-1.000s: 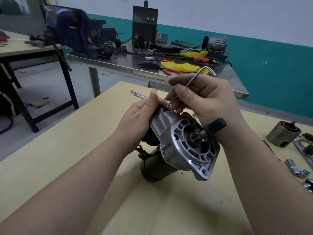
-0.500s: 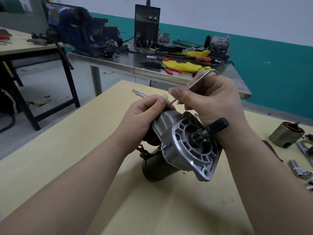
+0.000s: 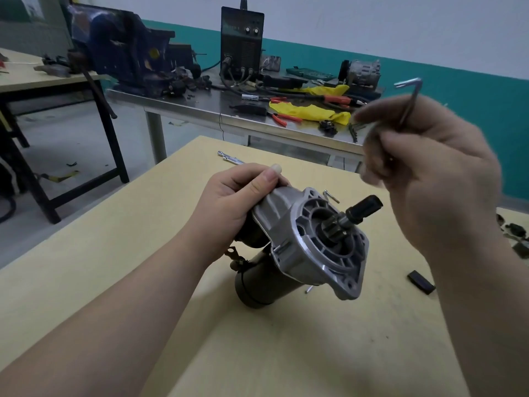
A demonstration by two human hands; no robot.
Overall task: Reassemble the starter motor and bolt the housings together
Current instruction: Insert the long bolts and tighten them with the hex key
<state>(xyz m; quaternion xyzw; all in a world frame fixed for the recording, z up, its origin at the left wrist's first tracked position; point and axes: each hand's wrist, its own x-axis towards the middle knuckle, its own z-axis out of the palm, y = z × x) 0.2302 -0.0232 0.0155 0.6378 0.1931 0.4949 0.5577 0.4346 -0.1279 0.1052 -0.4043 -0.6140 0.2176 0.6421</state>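
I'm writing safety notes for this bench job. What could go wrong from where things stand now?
1. Only the left hand steadies the silver-and-black starter motor, which stands tilted on the yellow table; it might tip or roll.
2. The right hand holds the bent silver hex key in the air; it could slip out.
3. A small silver bolt lies loose behind the motor and could get knocked away.

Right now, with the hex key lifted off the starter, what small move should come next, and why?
Probably bring the bent silver hex key, gripped in the right hand, back down to a bolt on the silver aluminium starter housing. The key is raised well clear of the housing, while the left hand grips the housing's top, holding it ready on the yellow table.
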